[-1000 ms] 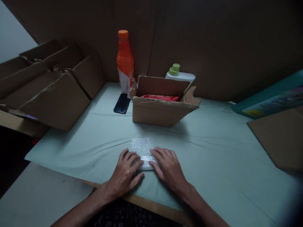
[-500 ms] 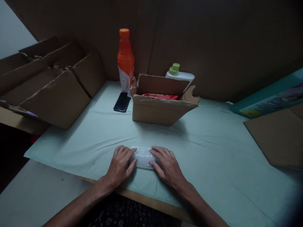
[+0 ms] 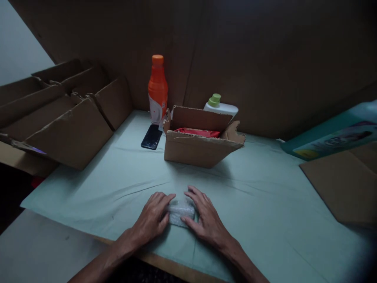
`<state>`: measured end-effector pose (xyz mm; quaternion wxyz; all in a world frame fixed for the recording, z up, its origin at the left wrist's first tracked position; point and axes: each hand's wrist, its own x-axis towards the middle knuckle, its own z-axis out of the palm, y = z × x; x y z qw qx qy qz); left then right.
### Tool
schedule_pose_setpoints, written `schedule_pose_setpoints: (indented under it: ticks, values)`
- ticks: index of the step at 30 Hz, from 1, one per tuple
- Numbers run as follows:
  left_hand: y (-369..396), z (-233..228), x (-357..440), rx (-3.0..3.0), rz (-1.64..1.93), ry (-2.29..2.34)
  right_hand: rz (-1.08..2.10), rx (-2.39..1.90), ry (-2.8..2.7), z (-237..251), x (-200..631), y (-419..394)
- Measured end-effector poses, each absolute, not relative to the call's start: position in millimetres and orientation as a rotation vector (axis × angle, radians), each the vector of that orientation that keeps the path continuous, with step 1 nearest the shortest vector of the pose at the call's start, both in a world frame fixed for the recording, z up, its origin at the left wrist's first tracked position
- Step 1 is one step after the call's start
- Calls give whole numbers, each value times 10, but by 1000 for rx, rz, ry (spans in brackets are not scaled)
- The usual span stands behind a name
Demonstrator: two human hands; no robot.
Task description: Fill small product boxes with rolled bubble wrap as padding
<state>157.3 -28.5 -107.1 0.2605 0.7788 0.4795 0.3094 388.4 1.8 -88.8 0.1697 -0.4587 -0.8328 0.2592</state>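
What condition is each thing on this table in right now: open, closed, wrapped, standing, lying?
Bubble wrap bundle: rolled up, pressed between both hands.
Left hand: on bundle.
Right hand: on bundle.
Small cardboard box: open, red item inside.
Orange bottle: upright, capped.
Phone: lying flat, screen dark.

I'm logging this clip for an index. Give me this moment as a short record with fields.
left hand: resting on the left end of the small clear bubble-wrap bundle
right hand: on the bundle's right end
surface: pale green cloth
behind: open brown cardboard box with something red inside
far edge: orange plastic bottle, black phone, white bottle with green cap
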Motion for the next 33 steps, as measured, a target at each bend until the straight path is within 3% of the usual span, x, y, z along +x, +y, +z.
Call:
schedule_pose_setpoints:
  ticks: [6, 23, 33]
  values:
    - [-302, -1027, 1578, 2094, 797, 1235, 895, -1274, -2587, -839, 3858, 162]
    - [-163, -759, 1488, 2006, 373, 1351, 747, -1150, -2465, -848, 3815, -25]
    - [-94, -719, 1563, 1731, 248, 1463, 932, -1227, -2428, -907, 3753, 38]
